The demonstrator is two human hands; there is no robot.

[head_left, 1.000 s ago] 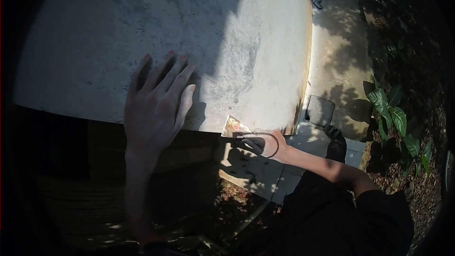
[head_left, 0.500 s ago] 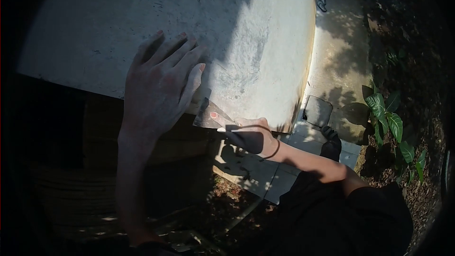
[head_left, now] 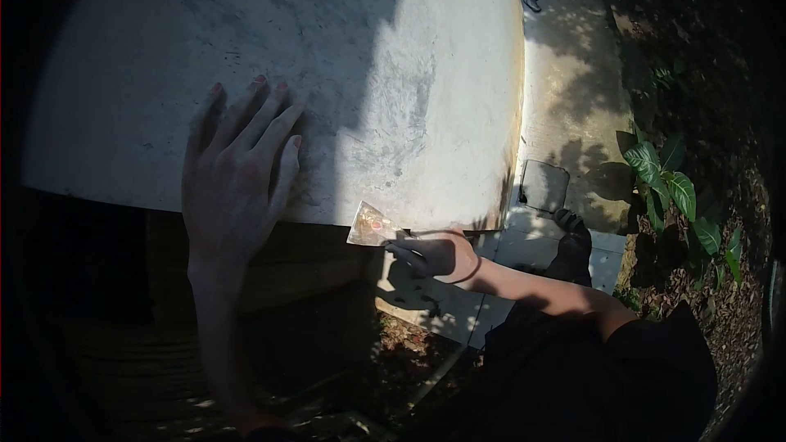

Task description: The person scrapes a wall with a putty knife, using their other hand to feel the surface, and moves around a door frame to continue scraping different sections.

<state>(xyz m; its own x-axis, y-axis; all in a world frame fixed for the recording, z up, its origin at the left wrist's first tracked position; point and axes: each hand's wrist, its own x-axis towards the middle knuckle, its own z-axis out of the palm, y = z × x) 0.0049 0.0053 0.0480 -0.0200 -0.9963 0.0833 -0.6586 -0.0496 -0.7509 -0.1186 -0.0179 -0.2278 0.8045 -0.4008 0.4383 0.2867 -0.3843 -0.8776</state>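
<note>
A broad white board (head_left: 450,115), scuffed with grey smears, fills the upper part of the head view. Flat on its shaded side rests my left hand (head_left: 237,164), fingers stretched out and dusty, the wrist over the near edge. My right hand (head_left: 442,252) is closed around the handle of a putty knife (head_left: 366,227), at the board's near right corner. The metal blade points left, overlapping the edge, with a fingertip on it. A curved shadow falls across this hand.
Pale tiles (head_left: 458,303) and a concrete strip (head_left: 573,90) run below and right of the board. A square grey slab (head_left: 544,186) lies by my dark-clad foot (head_left: 571,237). Leafy plants (head_left: 667,180) grow on littered soil at the right. Dark wood-like boards show underneath.
My left hand has slid left and a little down across the board. The putty knife has dropped slightly toward the near edge, and its blade now catches the light.
</note>
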